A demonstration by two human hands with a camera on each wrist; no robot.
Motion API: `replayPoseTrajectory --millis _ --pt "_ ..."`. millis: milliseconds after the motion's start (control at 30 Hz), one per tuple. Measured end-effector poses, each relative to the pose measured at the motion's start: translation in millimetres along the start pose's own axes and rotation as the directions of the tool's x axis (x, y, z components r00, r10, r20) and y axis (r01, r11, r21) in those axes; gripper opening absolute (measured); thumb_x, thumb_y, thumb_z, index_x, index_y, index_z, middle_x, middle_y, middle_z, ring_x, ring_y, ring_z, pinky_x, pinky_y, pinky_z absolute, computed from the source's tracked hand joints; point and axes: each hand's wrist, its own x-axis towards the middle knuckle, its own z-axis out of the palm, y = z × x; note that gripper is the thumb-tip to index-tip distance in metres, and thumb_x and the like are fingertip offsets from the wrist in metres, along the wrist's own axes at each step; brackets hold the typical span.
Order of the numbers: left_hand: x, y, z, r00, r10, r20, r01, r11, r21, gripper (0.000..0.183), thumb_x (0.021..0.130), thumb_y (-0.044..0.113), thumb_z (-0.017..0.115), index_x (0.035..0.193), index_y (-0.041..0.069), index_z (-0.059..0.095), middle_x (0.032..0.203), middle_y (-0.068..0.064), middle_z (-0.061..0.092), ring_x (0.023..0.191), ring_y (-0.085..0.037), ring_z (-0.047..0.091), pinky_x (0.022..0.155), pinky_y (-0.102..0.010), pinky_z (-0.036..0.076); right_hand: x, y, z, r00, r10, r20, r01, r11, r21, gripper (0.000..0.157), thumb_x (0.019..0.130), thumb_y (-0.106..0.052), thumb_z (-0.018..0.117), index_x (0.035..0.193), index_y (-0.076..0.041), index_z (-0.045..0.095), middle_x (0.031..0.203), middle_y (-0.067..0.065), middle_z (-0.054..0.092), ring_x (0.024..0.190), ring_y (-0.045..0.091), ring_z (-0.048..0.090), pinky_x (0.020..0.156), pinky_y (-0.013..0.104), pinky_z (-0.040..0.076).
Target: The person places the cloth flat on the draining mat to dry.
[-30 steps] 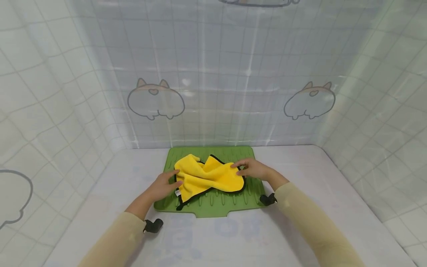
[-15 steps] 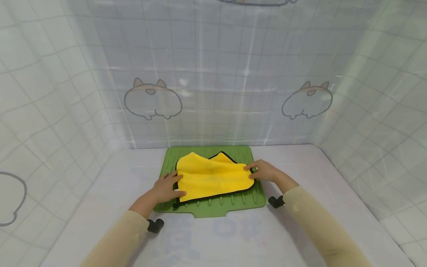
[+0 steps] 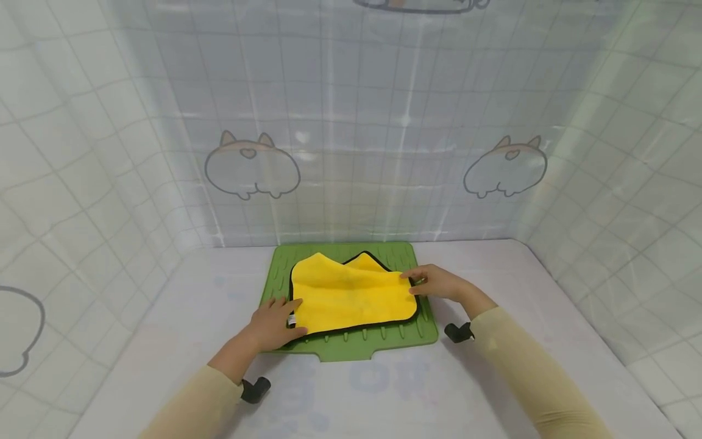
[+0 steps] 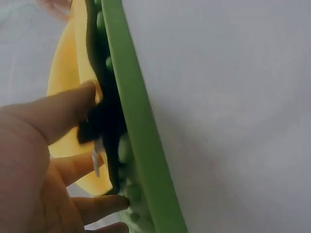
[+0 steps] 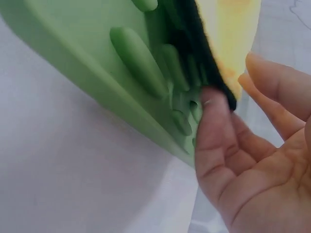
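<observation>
A yellow cloth point(image 3: 353, 299) with black edging lies spread over a green ribbed mat point(image 3: 345, 350). Its near part is fairly flat; the far edge rises in two peaks. My left hand point(image 3: 271, 326) rests at its near left corner, thumb and forefinger laid on the yellow face beside a small white tag point(image 4: 96, 162). In the left wrist view the other fingers reach down to the mat. At the opposite end, my right hand point(image 3: 439, 283) holds the right edge between bent fingers and thumb point(image 5: 214, 116), close over the mat's ridges.
The mat sits on a white table cover point(image 3: 373, 396) with faint print. A pale grid-patterned curtain point(image 3: 351, 152) encloses the back and both sides. Black wrist mounts point(image 3: 256, 390) stick out beside both sleeves.
The cloth's bunched folds have been pulled out flatter and wider. My right hand has moved right with its edge; my left hand has slid slightly toward me.
</observation>
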Motion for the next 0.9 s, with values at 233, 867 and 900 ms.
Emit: replayPoseTrajectory --millis 233,867,900 --pt "-1.0 8.3 4.3 0.998 0.033 -0.053 -0.032 0.999 0.011 0.062 0.088 0.033 0.079 0.140 0.007 0.058 0.136 -0.024 0.055 0.129 -0.049 0.044 0.104 -0.065 0.038 1.9 5.3 5.2 1.000 0.012 0.027 -0.013 0.999 0.043 0.042 0.094 -0.012 0.071 0.136 -0.012 0.063 0.147 0.014 0.050 0.091 0.020 0.062 0.080 0.035 0.056" --pt "11.9 -9.7 7.0 0.996 -0.040 -0.079 0.016 0.958 -0.288 0.063 0.087 0.024 0.081 0.142 0.010 0.056 0.148 -0.021 0.047 0.137 -0.045 0.040 0.106 -0.061 0.039 -7.7 5.9 8.5 0.998 0.012 0.064 -0.015 0.999 0.046 0.053 0.092 -0.013 0.074 0.143 -0.020 0.058 0.153 0.011 0.043 0.090 0.023 0.061 0.079 0.036 0.054" --pt "11.4 -10.1 5.7 0.996 -0.041 -0.085 0.015 0.957 -0.290 0.063 0.087 0.025 0.080 0.143 0.010 0.055 0.149 -0.022 0.046 0.137 -0.045 0.041 0.106 -0.060 0.040 -8.0 5.8 9.0 0.999 0.014 0.052 -0.017 0.999 0.047 0.054 0.092 -0.013 0.074 0.143 -0.020 0.058 0.152 0.011 0.045 0.084 0.023 0.061 0.077 0.036 0.053"
